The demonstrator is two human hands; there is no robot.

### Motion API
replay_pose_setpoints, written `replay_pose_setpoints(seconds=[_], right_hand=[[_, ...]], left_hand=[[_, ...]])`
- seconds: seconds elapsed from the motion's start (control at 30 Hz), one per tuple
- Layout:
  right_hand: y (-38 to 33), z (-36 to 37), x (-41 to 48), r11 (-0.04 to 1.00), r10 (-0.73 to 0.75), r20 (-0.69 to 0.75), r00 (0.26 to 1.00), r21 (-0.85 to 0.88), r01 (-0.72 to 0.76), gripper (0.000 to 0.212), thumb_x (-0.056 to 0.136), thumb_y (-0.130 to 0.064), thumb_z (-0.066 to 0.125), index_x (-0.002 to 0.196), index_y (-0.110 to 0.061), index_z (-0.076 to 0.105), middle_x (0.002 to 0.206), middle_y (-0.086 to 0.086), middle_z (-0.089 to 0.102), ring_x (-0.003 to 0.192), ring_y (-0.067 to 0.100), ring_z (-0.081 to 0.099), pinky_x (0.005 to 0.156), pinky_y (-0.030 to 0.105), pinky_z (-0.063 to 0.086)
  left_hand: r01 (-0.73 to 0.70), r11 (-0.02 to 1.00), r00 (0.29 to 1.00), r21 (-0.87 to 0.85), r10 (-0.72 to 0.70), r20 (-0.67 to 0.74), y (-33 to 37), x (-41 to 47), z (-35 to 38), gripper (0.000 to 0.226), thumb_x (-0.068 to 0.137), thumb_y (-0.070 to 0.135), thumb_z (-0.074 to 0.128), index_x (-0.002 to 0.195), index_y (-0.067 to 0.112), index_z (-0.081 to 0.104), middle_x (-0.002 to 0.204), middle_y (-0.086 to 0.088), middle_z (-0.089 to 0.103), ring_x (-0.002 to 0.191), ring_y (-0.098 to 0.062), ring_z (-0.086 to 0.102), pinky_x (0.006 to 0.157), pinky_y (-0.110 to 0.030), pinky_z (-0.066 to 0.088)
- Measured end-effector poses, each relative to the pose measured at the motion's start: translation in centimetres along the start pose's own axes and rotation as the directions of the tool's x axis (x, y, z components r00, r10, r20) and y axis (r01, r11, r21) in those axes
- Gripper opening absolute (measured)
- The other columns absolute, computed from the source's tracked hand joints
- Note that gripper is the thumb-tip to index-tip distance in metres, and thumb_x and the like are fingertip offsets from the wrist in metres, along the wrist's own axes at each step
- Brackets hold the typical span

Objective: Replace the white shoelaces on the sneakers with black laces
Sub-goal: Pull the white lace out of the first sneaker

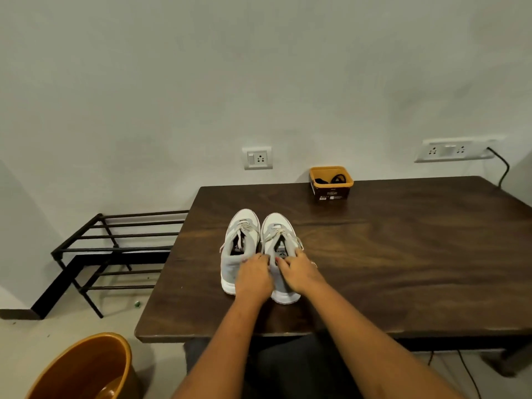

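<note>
Dark wooden table (403,254). Left sneaker (233,256) and right sneaker (278,221) paired near the front edge, white laces (244,227) in place. Yellow tub (331,185) of black laces (338,178) parked at the far edge. Left hand (253,273) and right hand (299,269) curled over the heel collars, likely steadying for unlacing.

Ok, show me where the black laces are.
In the head view, the black laces sit in the yellow-rimmed tub at the far edge of the table, beyond and right of the sneakers.
</note>
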State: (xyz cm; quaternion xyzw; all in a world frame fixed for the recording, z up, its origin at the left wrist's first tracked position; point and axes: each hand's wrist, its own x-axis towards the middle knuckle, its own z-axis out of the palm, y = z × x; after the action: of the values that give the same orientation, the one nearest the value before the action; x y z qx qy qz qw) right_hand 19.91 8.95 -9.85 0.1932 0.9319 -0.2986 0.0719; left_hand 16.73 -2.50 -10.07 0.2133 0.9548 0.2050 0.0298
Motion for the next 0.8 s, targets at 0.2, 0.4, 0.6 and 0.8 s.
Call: replay_pose_setpoints(seconds=[0.2, 0.4, 0.6, 0.8], right_hand=[[0.2, 0.7, -1.2, 0.994, -0.002, -0.107, 0.994, 0.105, 0.013, 0.039, 0.098, -0.036, 0.036, 0.101, -0.015, 0.068, 0.152, 0.000, 0.023, 0.130, 0.032, 0.032, 0.102, 0.039, 0.036], [1.1, -1.4, 2.6, 0.993, -0.016, -0.223, 0.975, 0.109, 0.041, 0.016, 0.091, -0.026, 0.050, 0.077, -0.020, 0.054, 0.105, 0.001, 0.053, 0.103, 0.023, 0.052, 0.079, 0.031, 0.045], [1.4, -1.4, 8.8, 0.965, -0.136, -0.272, 0.952, 0.183, 0.190, 0.028, 0.095, -0.031, 0.054, 0.120, -0.022, 0.063, 0.118, 0.000, 0.055, 0.113, 0.017, 0.049, 0.097, 0.026, 0.035], [0.5, -1.7, 10.8, 0.933, -0.261, -0.254, 0.931, 0.181, 0.310, 0.014, 0.088, -0.018, 0.064, 0.096, -0.016, 0.075, 0.098, -0.004, 0.061, 0.092, 0.004, 0.051, 0.087, 0.017, 0.040]], left_hand=[[0.196, 0.869, 0.980, -0.454, -0.166, 0.106, -0.4, 3.4, 1.5, 0.037, 0.098, 0.021, 0.044, 0.134, 0.013, 0.048, 0.134, -0.010, 0.055, 0.122, -0.026, 0.052, 0.101, -0.033, 0.041], [0.154, 0.799, 0.988, -0.581, -0.115, 0.104, -0.3, 6.2, 3.1, 0.063, 0.092, 0.008, 0.048, 0.149, 0.023, 0.025, 0.150, -0.003, 0.037, 0.137, -0.018, 0.035, 0.107, -0.021, 0.027], [-0.001, 0.574, 0.993, -0.819, -0.094, -0.067, -0.2, 8.4, 4.6, 0.084, 0.084, -0.011, 0.048, 0.146, 0.034, 0.012, 0.118, 0.021, 0.055, 0.108, 0.016, 0.053, 0.097, -0.014, 0.044], [-0.092, 0.449, 0.964, -0.889, -0.183, -0.192, -0.7, 8.9, 6.0, 0.090, 0.080, 0.000, 0.050, 0.140, 0.055, 0.012, 0.143, -0.008, 0.046, 0.131, -0.009, 0.046, 0.107, -0.040, 0.043]])
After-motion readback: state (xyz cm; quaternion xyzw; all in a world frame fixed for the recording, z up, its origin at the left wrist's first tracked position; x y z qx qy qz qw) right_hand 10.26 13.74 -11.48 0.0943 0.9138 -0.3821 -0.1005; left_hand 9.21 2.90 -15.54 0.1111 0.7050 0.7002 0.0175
